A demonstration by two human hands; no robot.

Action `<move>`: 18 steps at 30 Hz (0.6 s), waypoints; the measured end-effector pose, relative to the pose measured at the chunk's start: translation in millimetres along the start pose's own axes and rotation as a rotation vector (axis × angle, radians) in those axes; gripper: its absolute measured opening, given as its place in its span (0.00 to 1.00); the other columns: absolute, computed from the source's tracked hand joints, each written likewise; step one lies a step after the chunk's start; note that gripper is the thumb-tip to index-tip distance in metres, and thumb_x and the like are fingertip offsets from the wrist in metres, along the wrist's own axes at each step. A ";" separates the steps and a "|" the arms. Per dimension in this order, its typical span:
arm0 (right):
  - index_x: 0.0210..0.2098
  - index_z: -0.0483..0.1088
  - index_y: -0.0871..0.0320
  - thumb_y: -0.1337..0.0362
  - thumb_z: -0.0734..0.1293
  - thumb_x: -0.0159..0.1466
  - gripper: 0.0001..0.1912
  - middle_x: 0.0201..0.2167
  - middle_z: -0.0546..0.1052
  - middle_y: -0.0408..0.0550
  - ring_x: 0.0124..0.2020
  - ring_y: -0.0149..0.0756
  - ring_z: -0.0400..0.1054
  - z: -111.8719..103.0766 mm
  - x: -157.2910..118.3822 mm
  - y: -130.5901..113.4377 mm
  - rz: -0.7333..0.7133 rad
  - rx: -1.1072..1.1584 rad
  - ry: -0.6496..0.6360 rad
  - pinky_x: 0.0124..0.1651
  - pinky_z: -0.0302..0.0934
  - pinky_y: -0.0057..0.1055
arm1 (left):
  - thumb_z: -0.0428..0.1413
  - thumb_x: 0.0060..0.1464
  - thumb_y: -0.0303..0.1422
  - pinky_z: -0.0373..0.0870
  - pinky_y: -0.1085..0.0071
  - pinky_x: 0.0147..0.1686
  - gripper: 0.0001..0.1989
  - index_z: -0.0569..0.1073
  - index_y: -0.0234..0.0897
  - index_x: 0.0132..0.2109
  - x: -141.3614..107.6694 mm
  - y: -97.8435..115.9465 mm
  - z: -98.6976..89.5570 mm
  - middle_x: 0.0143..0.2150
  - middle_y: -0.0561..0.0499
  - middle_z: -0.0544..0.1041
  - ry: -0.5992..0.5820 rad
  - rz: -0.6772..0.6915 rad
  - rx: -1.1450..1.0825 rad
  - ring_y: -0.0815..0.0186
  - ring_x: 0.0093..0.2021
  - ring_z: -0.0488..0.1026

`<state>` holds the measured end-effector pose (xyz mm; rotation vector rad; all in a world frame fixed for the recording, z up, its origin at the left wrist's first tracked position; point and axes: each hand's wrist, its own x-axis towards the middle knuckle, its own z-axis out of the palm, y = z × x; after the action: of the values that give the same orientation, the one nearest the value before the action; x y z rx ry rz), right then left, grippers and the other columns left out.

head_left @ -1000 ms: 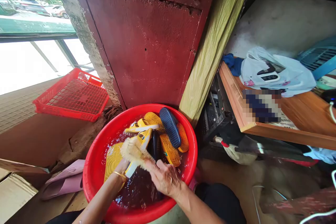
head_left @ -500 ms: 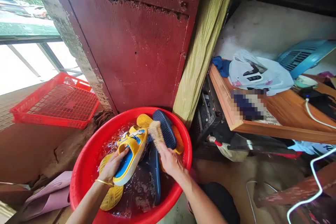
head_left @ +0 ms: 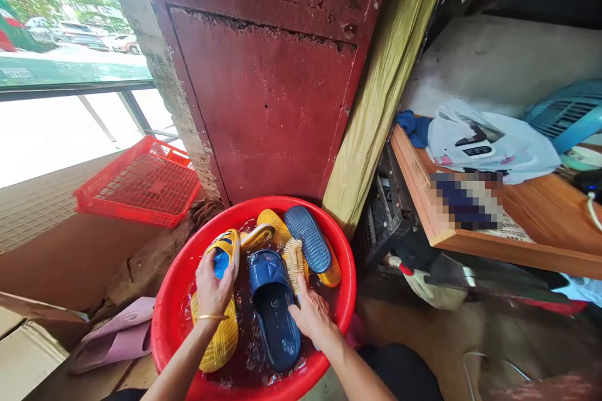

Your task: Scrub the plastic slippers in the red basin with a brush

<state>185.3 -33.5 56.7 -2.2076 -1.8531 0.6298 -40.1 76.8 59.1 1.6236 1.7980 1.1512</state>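
A red basin [head_left: 162, 288] holds water and several shoes. My left hand [head_left: 214, 285] is closed on a yellow sandal with a blue insole [head_left: 226, 243], at the basin's left side. My right hand [head_left: 313, 313] grips a scrubbing brush [head_left: 294, 260], its pale bristles showing, near the right side. Between the hands a blue slipper [head_left: 277, 319] lies sole down. Another blue slipper [head_left: 308, 238] rests sole up on an orange-yellow one at the back right. A yellow slipper [head_left: 221, 341] lies under my left wrist.
Pink slippers [head_left: 115, 338] lie left of the basin. A red crate [head_left: 141, 182] sits at the back left, beside a dark red door [head_left: 268, 106]. On the right, a wooden desk [head_left: 555, 219] bears a plastic bag [head_left: 493, 141] and a blue fan [head_left: 569, 116].
My left hand has lowered the yellow sandal toward the basin's left side. The brush has come away from it and moved lower. The blue slipper in the middle now shows its insole. The view has shifted.
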 end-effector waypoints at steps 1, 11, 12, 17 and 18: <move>0.73 0.45 0.60 0.64 0.63 0.65 0.40 0.49 0.78 0.62 0.49 0.51 0.75 -0.4 3.0 0.7 0.009 0.005 -0.014 0.49 0.65 0.42 | 0.51 0.56 0.44 0.63 0.51 0.63 0.33 0.61 0.34 0.65 -9.2 2.3 3.1 0.64 0.37 0.69 -0.082 0.007 -0.088 0.49 0.64 0.66; 0.71 0.51 0.52 0.65 0.61 0.65 0.36 0.43 0.81 0.55 0.44 0.47 0.77 6.6 2.1 5.8 -0.082 0.054 -0.098 0.44 0.65 0.36 | 0.61 0.48 0.49 0.72 0.52 0.55 0.35 0.70 0.31 0.57 -46.7 -3.4 24.1 0.57 0.34 0.76 -0.328 -0.317 -0.285 0.46 0.58 0.73; 0.71 0.52 0.51 0.65 0.61 0.64 0.36 0.42 0.82 0.54 0.44 0.47 0.77 6.1 1.6 6.6 -0.095 0.046 -0.104 0.44 0.65 0.36 | 0.62 0.47 0.49 0.74 0.53 0.52 0.33 0.72 0.32 0.55 -46.8 -4.9 24.4 0.52 0.37 0.80 -0.384 -0.337 -0.329 0.46 0.54 0.76; 0.70 0.55 0.52 0.63 0.58 0.68 0.31 0.53 0.78 0.53 0.51 0.43 0.74 -7.5 2.1 4.5 -0.213 0.162 0.042 0.53 0.65 0.34 | 0.58 0.46 0.40 0.75 0.56 0.51 0.28 0.72 0.33 0.55 -40.5 -14.1 28.0 0.49 0.42 0.81 -0.392 -0.325 -0.338 0.51 0.51 0.78; 0.70 0.56 0.53 0.63 0.58 0.69 0.30 0.56 0.76 0.53 0.52 0.42 0.73 -11.5 1.3 2.8 -0.268 0.181 0.074 0.54 0.65 0.33 | 0.57 0.46 0.38 0.72 0.56 0.55 0.29 0.71 0.33 0.57 -38.9 -14.6 28.9 0.53 0.41 0.80 -0.357 -0.290 -0.300 0.51 0.54 0.76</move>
<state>193.0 -31.4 65.5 -1.8051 -1.9251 0.6270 -17.9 48.1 23.8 1.2532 1.4895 0.8840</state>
